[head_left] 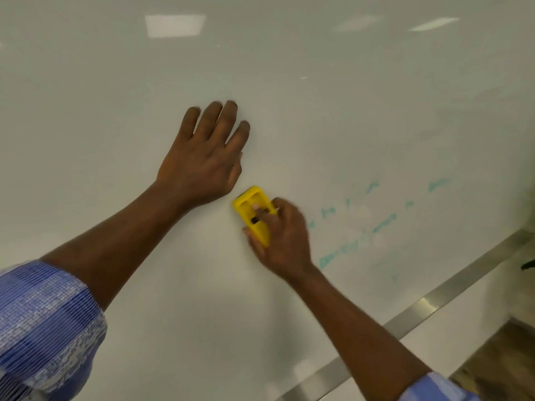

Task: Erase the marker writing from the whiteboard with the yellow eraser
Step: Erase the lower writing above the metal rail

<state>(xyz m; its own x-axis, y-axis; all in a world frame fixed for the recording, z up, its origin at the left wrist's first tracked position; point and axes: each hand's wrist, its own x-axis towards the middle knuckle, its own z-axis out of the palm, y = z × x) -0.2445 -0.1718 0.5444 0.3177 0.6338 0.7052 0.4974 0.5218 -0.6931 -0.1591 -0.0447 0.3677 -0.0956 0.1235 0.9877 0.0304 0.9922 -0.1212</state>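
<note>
A person's right hand (285,241) grips a yellow plastic eraser (253,214) against the glossy whiteboard (318,111), just left of faint teal marker smears (376,224), while the spread left hand (205,160) braces flat above it.

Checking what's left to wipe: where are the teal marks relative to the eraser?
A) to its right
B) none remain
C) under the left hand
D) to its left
A: smeared teal marks lie to the right of the eraser, gripped in the right hand.
</note>
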